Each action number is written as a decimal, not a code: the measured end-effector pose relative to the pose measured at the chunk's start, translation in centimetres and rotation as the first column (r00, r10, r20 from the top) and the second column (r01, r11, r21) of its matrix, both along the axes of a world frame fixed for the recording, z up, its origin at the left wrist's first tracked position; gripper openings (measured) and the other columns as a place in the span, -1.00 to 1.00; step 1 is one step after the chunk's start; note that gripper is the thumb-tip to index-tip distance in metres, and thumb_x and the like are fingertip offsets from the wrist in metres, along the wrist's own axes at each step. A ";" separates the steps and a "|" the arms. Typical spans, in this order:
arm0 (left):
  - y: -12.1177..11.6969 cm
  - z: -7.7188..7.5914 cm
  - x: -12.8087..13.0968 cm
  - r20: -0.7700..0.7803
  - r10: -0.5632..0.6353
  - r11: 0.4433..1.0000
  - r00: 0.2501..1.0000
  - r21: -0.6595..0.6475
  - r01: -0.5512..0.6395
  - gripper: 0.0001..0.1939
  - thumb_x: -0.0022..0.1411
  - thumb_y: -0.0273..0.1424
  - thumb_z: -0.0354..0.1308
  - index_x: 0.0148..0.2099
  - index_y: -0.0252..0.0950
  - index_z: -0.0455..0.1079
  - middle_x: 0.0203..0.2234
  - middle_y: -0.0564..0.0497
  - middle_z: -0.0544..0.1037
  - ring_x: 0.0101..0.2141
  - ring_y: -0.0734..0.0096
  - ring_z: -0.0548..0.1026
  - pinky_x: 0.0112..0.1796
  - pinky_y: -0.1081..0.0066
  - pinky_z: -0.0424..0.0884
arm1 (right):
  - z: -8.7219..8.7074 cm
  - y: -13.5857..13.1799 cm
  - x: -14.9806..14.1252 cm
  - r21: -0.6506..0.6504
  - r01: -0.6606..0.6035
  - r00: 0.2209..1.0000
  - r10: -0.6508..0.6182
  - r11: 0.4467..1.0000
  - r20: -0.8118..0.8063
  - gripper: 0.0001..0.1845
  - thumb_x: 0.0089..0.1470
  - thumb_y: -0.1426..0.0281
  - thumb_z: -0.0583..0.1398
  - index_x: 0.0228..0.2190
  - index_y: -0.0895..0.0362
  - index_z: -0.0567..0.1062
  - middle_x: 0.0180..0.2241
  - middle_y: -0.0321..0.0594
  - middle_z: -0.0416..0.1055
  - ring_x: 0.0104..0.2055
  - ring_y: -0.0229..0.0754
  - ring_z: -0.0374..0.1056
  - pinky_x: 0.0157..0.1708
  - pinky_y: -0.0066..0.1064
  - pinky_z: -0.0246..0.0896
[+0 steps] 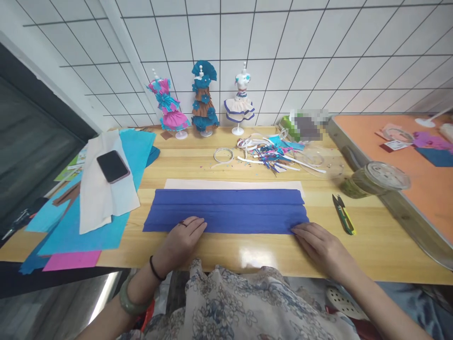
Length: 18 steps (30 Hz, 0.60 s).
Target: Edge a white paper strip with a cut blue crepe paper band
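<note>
1. Floral garment (pixel 233 302): nearest, at table edge.
2. L hand (pixel 184 233): blue strip (pixel 240 212) lies under fingertips at near edge, L of ctr, extending beyond & to both sides. Forearm in fr. lower L; palm down, fingers together, pointing R. Black band (pixel 156 269) & green bangle (pixel 128 298) on forearm. Thumb hidden; can't tell if pinching or just resting.
3. R hand (pixel 320 243): strip's near R corner at fingertips. Forearm in fr. lower R; fingers together, slightly bent, pointing L. Thumb hidden; grip can't be told.
4. Blue strip: crosswise on wood table (pixel 247 255), w/ lengthwise creases.
5. Sheets (pixel 106 241), L: stacked, mostly blue; white pc. (pixel 95 198) atop, bearing phone (pixel 113 166).
6. Snips (pixel 344 217): R, beyond R hand.
7. Pale strip (pixel 233 184): shows along blue strip's far edge.
8. Lidded jar (pixel 361 182): R, on its side.
9. Scraps (pixel 272 153): loose heap; ring (pixel 223 163) to its L.
10. Mini dress forms (pixel 204 106), qty 3: upright, dressed, by tiled wall (pixel 283 42).
</note>
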<state>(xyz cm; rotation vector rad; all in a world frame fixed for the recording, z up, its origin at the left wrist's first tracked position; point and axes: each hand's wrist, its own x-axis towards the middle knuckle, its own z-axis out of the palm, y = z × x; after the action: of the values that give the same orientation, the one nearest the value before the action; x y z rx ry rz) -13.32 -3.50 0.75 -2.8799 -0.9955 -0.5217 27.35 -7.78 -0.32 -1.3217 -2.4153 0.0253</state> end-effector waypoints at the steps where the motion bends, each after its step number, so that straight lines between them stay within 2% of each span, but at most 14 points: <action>1: -0.1 -0.2 -0.1 0.016 0.015 1.000 1.000 0.012 -0.015 -0.70 0.22 -0.60 -0.13 -0.07 -0.45 0.37 -0.17 -0.24 0.47 -0.09 0.25 0.38 -0.14 0.23 0.44 | 0.0 -0.1 0.0 0.001 0.001 1.000 -0.001 1.000 -0.014 -0.79 0.12 0.47 0.07 -0.21 0.17 0.43 -0.24 -0.07 0.44 -0.19 -0.16 0.36 -0.19 -0.29 0.31; 5: -0.8 -0.8 -0.7 0.029 0.079 0.996 0.996 0.047 -0.080 -0.72 0.23 -0.59 -0.12 -0.15 -0.45 0.40 -0.19 -0.23 0.48 -0.09 0.23 0.39 -0.15 0.22 0.45 | -0.1 -0.4 0.3 -0.002 -0.014 0.999 0.014 1.000 -0.042 -0.81 0.11 0.46 0.09 -0.22 0.16 0.44 -0.23 -0.08 0.44 -0.18 -0.15 0.37 -0.17 -0.28 0.31; 13: -2.5 -1.3 -3.1 0.038 0.214 0.976 0.976 0.030 -0.215 -0.69 0.25 -0.56 -0.14 -0.09 -0.37 0.40 -0.20 -0.19 0.50 -0.09 0.26 0.40 -0.13 0.20 0.43 | -1.3 -0.5 1.4 0.033 -0.059 0.997 0.060 0.998 -0.039 -0.78 0.10 0.41 0.09 -0.19 0.12 0.43 -0.20 -0.09 0.44 -0.16 -0.09 0.37 -0.14 -0.20 0.29; 18: -3.2 -1.2 -5.2 0.004 0.311 0.950 0.950 0.043 -0.311 -0.70 0.23 -0.58 -0.11 -0.09 -0.41 0.39 -0.19 -0.20 0.49 -0.10 0.24 0.40 -0.12 0.20 0.42 | -1.7 -0.6 2.0 0.038 -0.064 0.996 0.066 0.997 -0.052 -0.78 0.10 0.38 0.08 -0.19 0.11 0.42 -0.20 -0.09 0.43 -0.17 -0.08 0.37 -0.13 -0.19 0.29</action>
<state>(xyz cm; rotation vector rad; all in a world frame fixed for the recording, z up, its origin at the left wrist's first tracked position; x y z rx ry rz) -18.53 -6.75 -0.40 -2.6101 -1.3845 -0.5060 29.32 -8.41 -2.05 -1.2117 -2.4018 0.0340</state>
